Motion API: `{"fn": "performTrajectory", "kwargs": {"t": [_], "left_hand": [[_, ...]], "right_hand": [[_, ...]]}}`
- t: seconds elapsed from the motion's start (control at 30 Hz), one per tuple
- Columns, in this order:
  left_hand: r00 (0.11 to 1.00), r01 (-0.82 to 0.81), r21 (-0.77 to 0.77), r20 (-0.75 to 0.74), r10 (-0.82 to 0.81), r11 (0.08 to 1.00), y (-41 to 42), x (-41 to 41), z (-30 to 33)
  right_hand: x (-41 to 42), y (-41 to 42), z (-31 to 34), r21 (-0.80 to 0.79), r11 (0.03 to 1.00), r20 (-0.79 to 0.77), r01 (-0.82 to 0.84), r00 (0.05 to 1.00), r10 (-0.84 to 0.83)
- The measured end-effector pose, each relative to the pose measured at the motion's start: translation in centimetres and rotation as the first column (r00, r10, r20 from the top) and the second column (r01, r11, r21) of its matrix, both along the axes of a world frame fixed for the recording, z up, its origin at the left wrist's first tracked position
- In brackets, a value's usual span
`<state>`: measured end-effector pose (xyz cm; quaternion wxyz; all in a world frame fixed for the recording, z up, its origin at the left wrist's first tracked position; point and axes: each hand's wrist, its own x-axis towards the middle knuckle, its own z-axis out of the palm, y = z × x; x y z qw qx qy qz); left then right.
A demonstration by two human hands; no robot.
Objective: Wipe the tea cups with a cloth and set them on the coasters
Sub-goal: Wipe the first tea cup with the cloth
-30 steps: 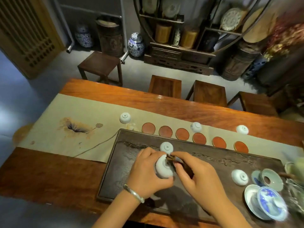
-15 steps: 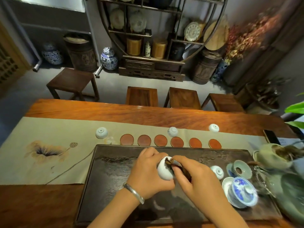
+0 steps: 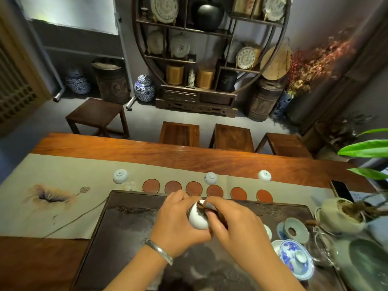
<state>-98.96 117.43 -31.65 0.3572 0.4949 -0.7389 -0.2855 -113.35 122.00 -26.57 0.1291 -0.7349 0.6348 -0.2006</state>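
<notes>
My left hand [image 3: 178, 225] grips a small white tea cup [image 3: 197, 217] over the dark tea tray [image 3: 126, 227]. My right hand [image 3: 235, 227] pinches a dark brown cloth [image 3: 202, 205] and presses it into the cup's mouth. Several round red-brown coasters [image 3: 194, 188] lie in a row on the beige runner behind the tray, all bare. Three white cups stand upside down behind that row: one at the left [image 3: 120, 176], one in the middle [image 3: 210, 178], one at the right [image 3: 264, 175]. Another cup [image 3: 267, 231] on the tray is mostly hidden by my right hand.
A blue-and-white lidded bowl [image 3: 296, 258], a celadon strainer [image 3: 296, 229] and a green teapot [image 3: 340, 215] crowd the tray's right end. A phone [image 3: 340, 191] lies on the table at the right. Three wooden stools [image 3: 231, 137] stand beyond the far edge.
The camera has tilted up, showing more of the shelf and room. Both hands stay together on the cup, which has turned a little as the cloth works at its mouth.
</notes>
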Motion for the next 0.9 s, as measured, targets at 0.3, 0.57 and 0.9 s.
{"fn": "performTrajectory", "kwargs": {"t": [0.3, 0.57, 0.9], "left_hand": [[0.984, 0.164, -0.005, 0.069, -0.163, 0.986, 0.2, 0.0, 1.0], [0.99, 0.132, -0.033, 0.048, -0.131, 0.991, 0.3, -0.9, 1.5], [0.981, 0.193, -0.035, 0.015, -0.193, 0.981, 0.7, -1.0, 1.7]], "right_hand": [[-3.8, -0.9, 1.7, 0.196, 0.941, 0.135, -0.275, 0.958, 0.252], [-2.9, 0.1, 0.6, 0.015, 0.981, 0.022, -0.191, 0.981, 0.191], [-4.7, -0.2, 2.8, 0.071, 0.954, -0.073, -0.29, 0.953, 0.295]]}}
